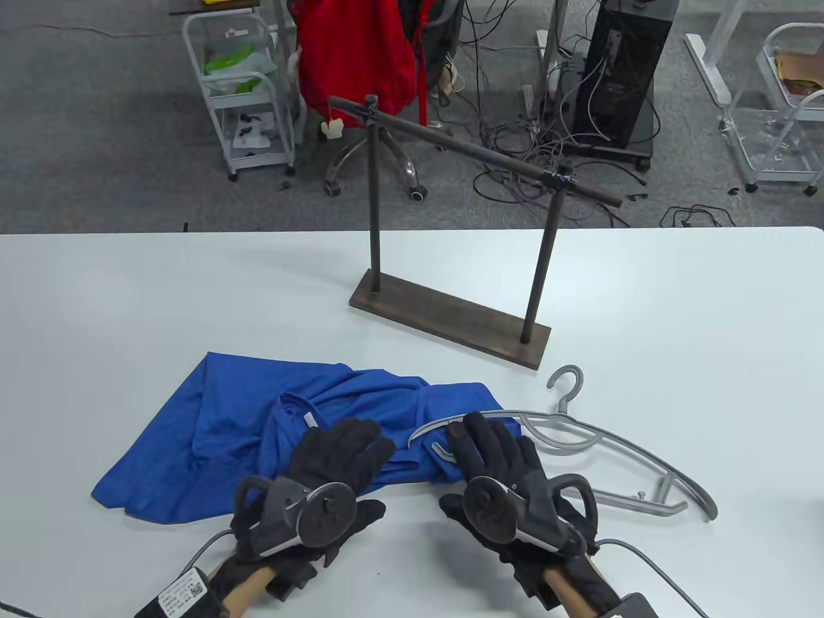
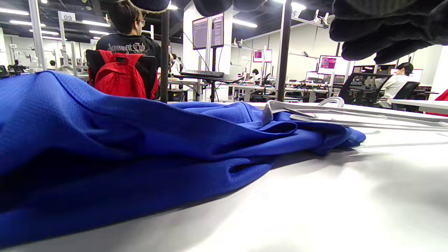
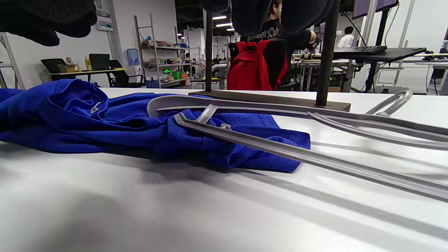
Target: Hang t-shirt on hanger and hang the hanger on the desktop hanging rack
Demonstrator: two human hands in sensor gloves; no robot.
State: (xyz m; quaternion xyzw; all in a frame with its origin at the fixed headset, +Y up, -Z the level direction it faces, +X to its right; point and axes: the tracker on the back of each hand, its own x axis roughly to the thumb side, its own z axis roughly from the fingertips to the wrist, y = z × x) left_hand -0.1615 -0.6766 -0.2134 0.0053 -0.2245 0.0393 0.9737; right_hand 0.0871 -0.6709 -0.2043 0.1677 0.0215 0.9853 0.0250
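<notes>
A crumpled blue t-shirt (image 1: 244, 418) (image 2: 115, 140) (image 3: 105, 122) lies on the white table (image 1: 676, 309) near its front edge. A grey plastic hanger (image 1: 618, 450) (image 3: 280, 147) (image 2: 350, 113) lies flat to the right, its left end resting on the shirt. My left hand (image 1: 341, 450) hovers low over the shirt's right part with fingers loosely bent, holding nothing. My right hand (image 1: 492, 447) lies over the hanger's left end with straight fingers. The dark wooden hanging rack (image 1: 450, 322) (image 3: 266, 96) stands behind, its bar (image 1: 476, 151) bare.
Beyond the table's far edge are a chair with a red jacket (image 1: 357, 51), a white trolley (image 1: 241, 96), cables and a computer tower (image 1: 621, 71). A person sits with a red backpack (image 2: 119, 77) in the left wrist view.
</notes>
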